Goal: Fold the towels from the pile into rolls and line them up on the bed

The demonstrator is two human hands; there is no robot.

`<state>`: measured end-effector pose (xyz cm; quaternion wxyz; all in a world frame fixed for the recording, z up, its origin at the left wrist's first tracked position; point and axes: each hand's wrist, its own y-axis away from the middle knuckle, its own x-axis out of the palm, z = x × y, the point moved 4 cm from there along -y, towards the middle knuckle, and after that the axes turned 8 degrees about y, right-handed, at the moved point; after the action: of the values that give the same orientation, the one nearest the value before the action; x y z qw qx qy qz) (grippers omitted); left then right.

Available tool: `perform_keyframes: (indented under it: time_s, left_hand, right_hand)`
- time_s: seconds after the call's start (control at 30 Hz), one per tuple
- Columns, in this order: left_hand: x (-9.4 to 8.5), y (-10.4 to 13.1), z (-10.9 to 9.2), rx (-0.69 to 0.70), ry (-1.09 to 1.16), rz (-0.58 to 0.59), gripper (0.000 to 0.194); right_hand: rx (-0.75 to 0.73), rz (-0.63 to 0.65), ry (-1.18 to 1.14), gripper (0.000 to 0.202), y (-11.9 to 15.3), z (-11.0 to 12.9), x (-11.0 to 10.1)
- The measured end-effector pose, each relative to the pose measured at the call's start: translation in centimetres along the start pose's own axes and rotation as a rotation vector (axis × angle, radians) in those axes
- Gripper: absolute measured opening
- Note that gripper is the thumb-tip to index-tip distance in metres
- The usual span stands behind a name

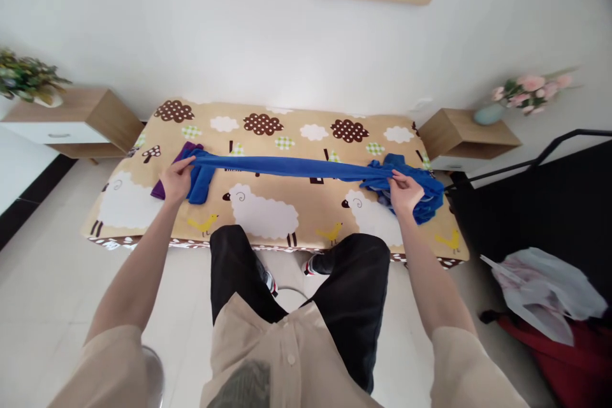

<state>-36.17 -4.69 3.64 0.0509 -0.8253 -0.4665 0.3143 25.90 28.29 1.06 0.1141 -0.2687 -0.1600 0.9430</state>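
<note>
A long blue cloth (287,166) is drawn out in a narrow, nearly straight band above the low bed-like surface. My left hand (176,178) pinches its left end, and my right hand (404,191) pinches the other end. Beneath and beside my left hand lie a folded blue cloth (201,185) and a folded purple cloth (159,190), partly covered. Next to my right hand is a crumpled heap of blue cloth (428,188); how many pieces it holds I cannot tell.
The patterned sheet (261,210) shows sheep and clouds. Wooden cabinets stand at the left (109,118) and right (449,134), bearing a potted plant (29,76) and a vase (488,113) of pink flowers. A white plastic bag (549,287) lies at the lower right. My knees are against the near edge.
</note>
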Motion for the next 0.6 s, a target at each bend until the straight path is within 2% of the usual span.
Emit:
perform_keyframes:
  time_s: [0.2,0.27,0.33,0.47,0.53,0.6]
  left_hand:
    - [2.9,4.9,7.8,-0.144,-0.121,0.153,0.04]
    - [4.1,6.3,9.9,-0.213,-0.196,0.247,0.042]
    - [5.5,7.6,11.7,-0.249,-0.306,0.395,0.044]
    - [7.6,10.3,14.8,-0.241,-0.521,0.711,0.04]
    - [7.9,11.3,16.0,-0.261,-0.562,0.771,0.036]
    - [7.7,12.0,16.9,-0.284,-0.593,0.78,0.037]
  right_hand:
    - [0.117,0.21,0.117,0.002,4.0,-7.3,4.2]
    - [0.168,0.293,0.186,0.002,5.5,-9.8,5.8]
    - [0.181,0.426,0.312,0.004,7.2,-11.8,7.2]
    - [0.08,0.803,0.696,0.017,10.6,-14.3,8.9]
    - [0.029,0.933,0.892,0.022,11.8,-14.9,9.1]
    - [-0.019,1.006,1.041,0.027,12.3,-14.9,9.0]
